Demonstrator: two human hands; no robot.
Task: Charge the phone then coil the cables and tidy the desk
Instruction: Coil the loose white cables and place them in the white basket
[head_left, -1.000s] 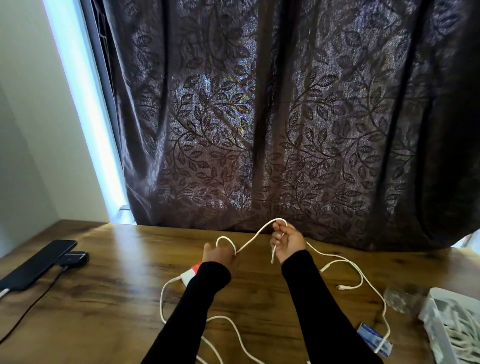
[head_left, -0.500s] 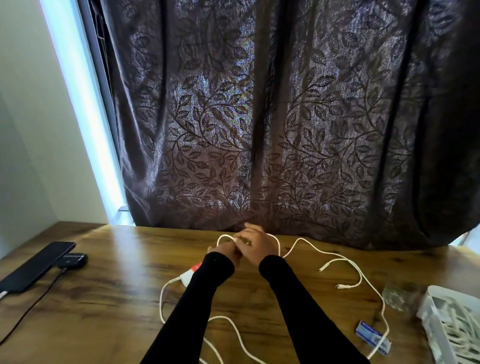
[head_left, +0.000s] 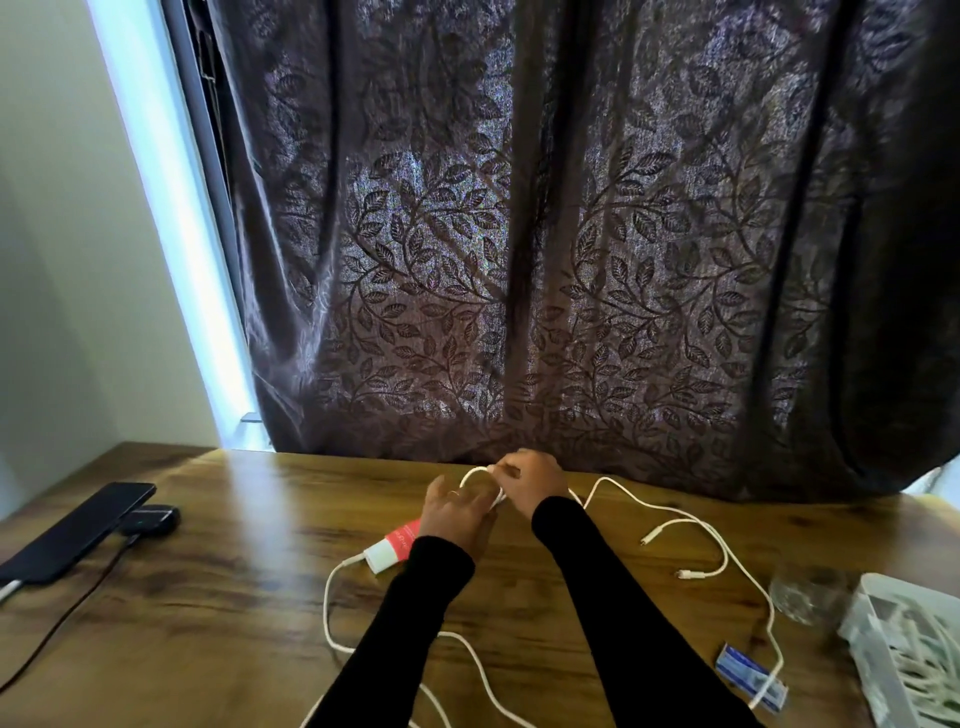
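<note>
A long white cable (head_left: 737, 564) sprawls over the wooden desk (head_left: 249, 587), with loose ends at the right and loops toward the near edge. My left hand (head_left: 454, 512) and my right hand (head_left: 530, 480) meet at the desk's far middle, both closed on a small loop of this cable. The black phone (head_left: 78, 530) lies at the far left, resting partly on a small dark charger block (head_left: 153, 519) with a dark cord (head_left: 67, 618) running from it.
A red and white tube (head_left: 392, 548) lies just under my left wrist. A blue packet (head_left: 748, 675) sits near the right front. A clear glass (head_left: 802, 595) and a white basket (head_left: 914, 649) holding white cables stand at the right edge. A dark curtain hangs behind.
My hands were apart with the cable stretched between them; they have come together and lowered to the desk, forming a small loop. The cable's right part has shifted slightly.
</note>
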